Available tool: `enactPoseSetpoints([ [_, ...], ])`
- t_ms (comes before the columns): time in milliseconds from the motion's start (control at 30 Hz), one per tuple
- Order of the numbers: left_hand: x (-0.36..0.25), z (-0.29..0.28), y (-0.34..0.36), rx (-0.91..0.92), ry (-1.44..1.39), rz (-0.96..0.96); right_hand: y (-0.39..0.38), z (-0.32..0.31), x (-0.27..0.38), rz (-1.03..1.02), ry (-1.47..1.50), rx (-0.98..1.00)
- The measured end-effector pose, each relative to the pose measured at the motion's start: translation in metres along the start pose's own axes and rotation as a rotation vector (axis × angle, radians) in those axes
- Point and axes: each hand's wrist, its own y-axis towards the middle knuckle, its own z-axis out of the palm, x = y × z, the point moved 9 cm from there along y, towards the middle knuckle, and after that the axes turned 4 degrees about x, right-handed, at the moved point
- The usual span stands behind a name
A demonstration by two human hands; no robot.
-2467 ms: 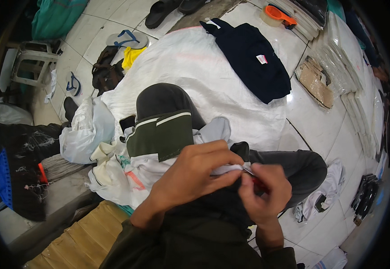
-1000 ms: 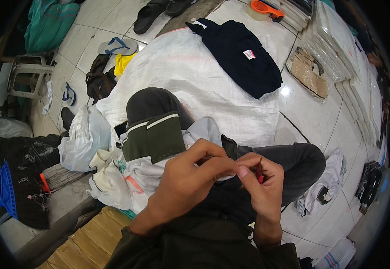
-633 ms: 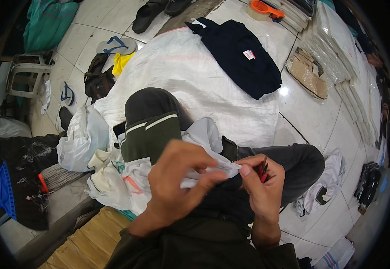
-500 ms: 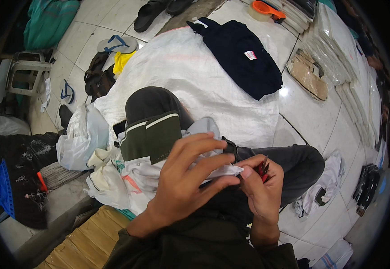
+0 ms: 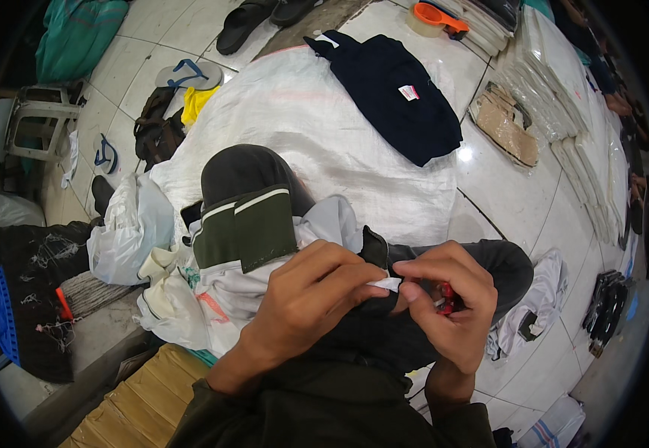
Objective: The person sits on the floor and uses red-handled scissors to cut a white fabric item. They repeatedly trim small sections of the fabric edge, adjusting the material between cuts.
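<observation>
Across my lap lies a light grey garment [image 5: 227,287] with a dark green panel [image 5: 264,231] edged in white. My left hand [image 5: 306,299] pinches a small white piece of its cloth [image 5: 385,284] between thumb and fingers. Close on the right, my right hand [image 5: 455,306] curls around small red thread snips [image 5: 446,297], mostly hidden in the palm. Its thumb and forefinger tips are by the end of the white piece; whether they touch it I cannot tell.
A folded navy garment [image 5: 391,97] lies on the white sheet [image 5: 279,97] ahead. Stacked plastic-wrapped packs [image 5: 563,97] and an orange tape dispenser [image 5: 440,16] are at far right. White plastic bags [image 5: 134,231] sit at left; a pale garment [image 5: 537,299] lies on the right floor.
My left fingers have closed down on the white piece. The right hand has turned and spread its thumb and forefinger slightly, and the snips' blades no longer show clearly.
</observation>
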Motion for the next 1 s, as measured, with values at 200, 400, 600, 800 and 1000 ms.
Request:
enactPoseSetpoints([
  [200, -0.001, 0.000, 0.001, -0.002, 0.020, 0.012, 0.005, 0.010, -0.003, -0.006, 0.016, 0.092],
  [400, 0.002, 0.002, 0.002, 0.021, 0.001, 0.007, 0.004, 0.002, -0.010, -0.052, 0.020, 0.048],
  [600, 0.004, 0.002, 0.000, 0.017, 0.009, -0.017, -0.006, -0.025, -0.038, 0.227, 0.002, -0.258],
  [800, 0.002, 0.001, 0.000, 0.014, 0.012, -0.025, -0.008, -0.002, -0.027, 0.134, 0.162, -0.089],
  [1000, -0.001, -0.002, 0.001, -0.067, 0.000, 0.006, -0.013, 0.026, -0.043, 0.213, 0.403, 0.024],
])
